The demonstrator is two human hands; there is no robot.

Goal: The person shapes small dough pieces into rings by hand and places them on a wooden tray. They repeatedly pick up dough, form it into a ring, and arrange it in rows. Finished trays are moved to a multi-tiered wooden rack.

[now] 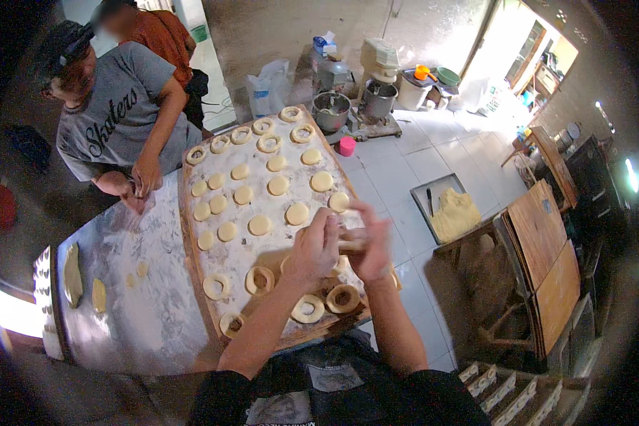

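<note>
The left hand (316, 245) is raised with fingers curled, close beside the right hand (371, 248), which is smeared by motion; I cannot tell how firmly either one grips. Between them, over the near part of the floury board (241, 255), shows a pale piece of dough (352, 246), mostly covered by fingers. Its visible strip runs crosswise from hand to hand, but its full outline and facing are unclear. Forearms and hands partly hide dough rings (308, 319) below. The board's long axis runs away from the person.
</note>
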